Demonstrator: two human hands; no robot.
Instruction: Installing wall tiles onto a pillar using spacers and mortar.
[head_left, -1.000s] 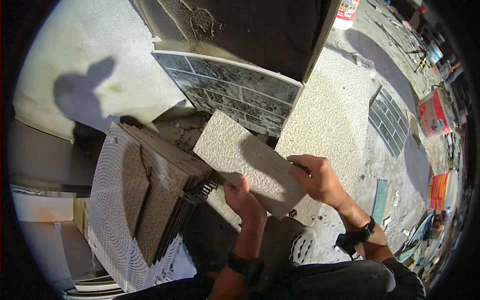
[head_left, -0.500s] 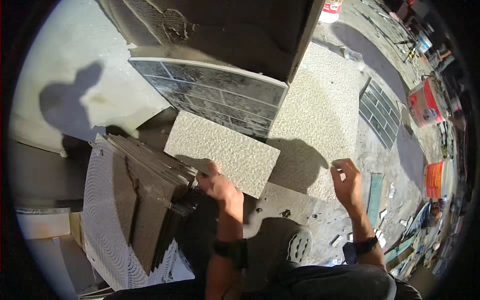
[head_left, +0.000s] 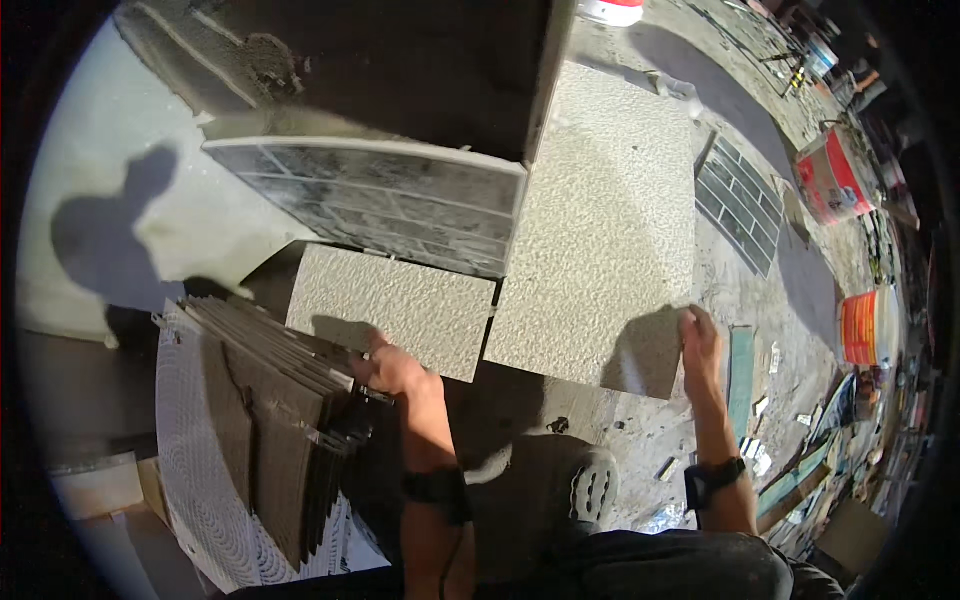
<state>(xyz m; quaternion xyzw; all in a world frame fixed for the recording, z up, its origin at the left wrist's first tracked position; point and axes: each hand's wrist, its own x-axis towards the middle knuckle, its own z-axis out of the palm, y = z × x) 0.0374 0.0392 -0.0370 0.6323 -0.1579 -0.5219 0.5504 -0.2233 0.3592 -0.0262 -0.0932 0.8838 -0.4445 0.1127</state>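
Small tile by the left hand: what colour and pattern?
Small tile: cream, pebbly texture; best in head view.

On the dusty floor [head_left: 645,432]: large rough tile [head_left: 600,210], dark brick-patterned tile [head_left: 738,205], green strip [head_left: 740,380], red bucket [head_left: 833,178], orange bucket [head_left: 866,328], scattered pale scraps [head_left: 763,464].

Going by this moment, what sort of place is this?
Probably a tiling or renovation site: a stack of tiles by the left hand, a brick-patterned panel, and buckets on a littered floor.
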